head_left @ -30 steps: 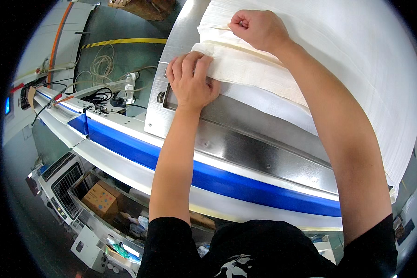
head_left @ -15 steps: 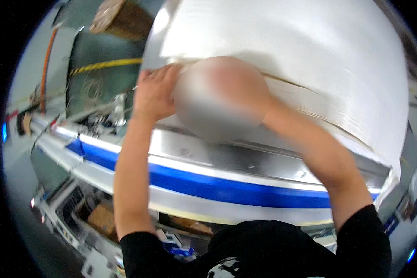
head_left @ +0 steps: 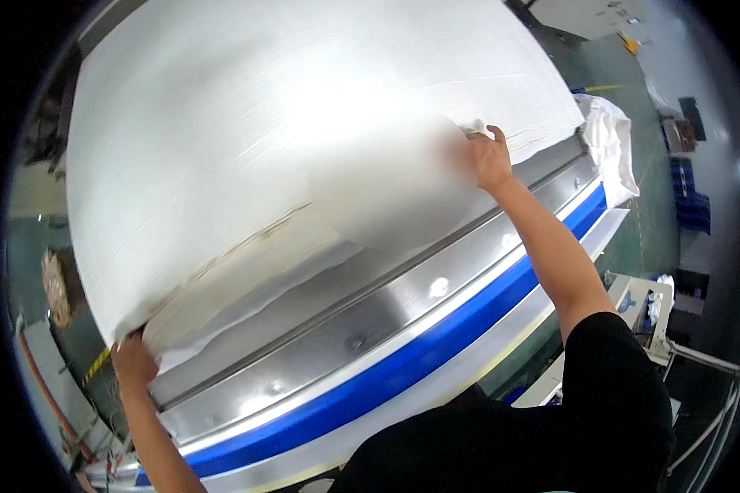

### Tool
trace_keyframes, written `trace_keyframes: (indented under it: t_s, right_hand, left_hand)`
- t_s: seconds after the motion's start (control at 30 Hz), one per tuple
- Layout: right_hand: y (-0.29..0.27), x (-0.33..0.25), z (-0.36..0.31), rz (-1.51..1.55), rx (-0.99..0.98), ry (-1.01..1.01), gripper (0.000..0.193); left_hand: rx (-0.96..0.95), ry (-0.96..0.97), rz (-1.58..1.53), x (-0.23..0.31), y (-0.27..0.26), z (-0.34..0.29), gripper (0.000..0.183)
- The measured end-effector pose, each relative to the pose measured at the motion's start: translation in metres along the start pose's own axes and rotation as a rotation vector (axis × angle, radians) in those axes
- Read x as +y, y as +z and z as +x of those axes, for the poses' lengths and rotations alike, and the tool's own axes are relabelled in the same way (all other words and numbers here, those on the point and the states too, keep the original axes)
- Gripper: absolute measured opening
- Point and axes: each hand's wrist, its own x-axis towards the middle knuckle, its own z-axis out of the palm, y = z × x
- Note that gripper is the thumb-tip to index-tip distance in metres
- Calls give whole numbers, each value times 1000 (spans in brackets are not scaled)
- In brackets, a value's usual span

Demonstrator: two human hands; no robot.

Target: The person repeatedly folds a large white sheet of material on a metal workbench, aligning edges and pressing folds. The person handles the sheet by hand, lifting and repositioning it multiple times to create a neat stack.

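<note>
A large white cloth (head_left: pixel 197 156) lies spread over a metal-edged table. At its near left corner my left hand (head_left: pixel 134 361) is closed on the cloth's edge, with the fingertips partly hidden by it. Far along the same edge, to the right, my right hand (head_left: pixel 491 162) pinches a bunched bit of the cloth, one finger raised. Between the hands the near edge is folded in a strip with a cream, wrinkled seam line. A round blurred patch covers the middle of the edge and part of the right hand's fingers.
A steel ledge (head_left: pixel 329 337) and a blue strip (head_left: pixel 370 382) run along the table's near side. White fabric (head_left: pixel 608 144) hangs off the right end. A brown wrapped bundle (head_left: pixel 56 287) stands at the left, a white metal frame (head_left: pixel 715 411) at the lower right.
The view has swung to the right. My hands, close together at the left end before, are now wide apart, the right one having moved along the cloth's edge to the right.
</note>
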Motion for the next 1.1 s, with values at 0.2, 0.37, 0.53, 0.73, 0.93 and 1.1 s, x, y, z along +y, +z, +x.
trace_keyframes:
  t_s: [0.2,0.37,0.53,0.73,0.93,1.1]
  right_hand:
    - [12,157,2,60,-40,171,55]
    - [11,271,5,-218,-414,304,62]
    - [18,363,-3,-183,-436,375,42]
    - [5,405,-3,-253,-614,48,43]
    - [20,419,-21,-358,-485,273,37]
    - [-32,390,-4,-236,-414,197,41]
  left_hand:
    - [173,-138,-134,-39,52,17,44]
    - [-14,-227,-78,-40,55,28,50]
    - [-58,-247,29,-51,58,21,52]
    - [-96,-285,-40,-43,67,30,50]
    - [-109,-315,101,-60,71,20,49]
    - [65,-304,-131,-40,25,-14,36]
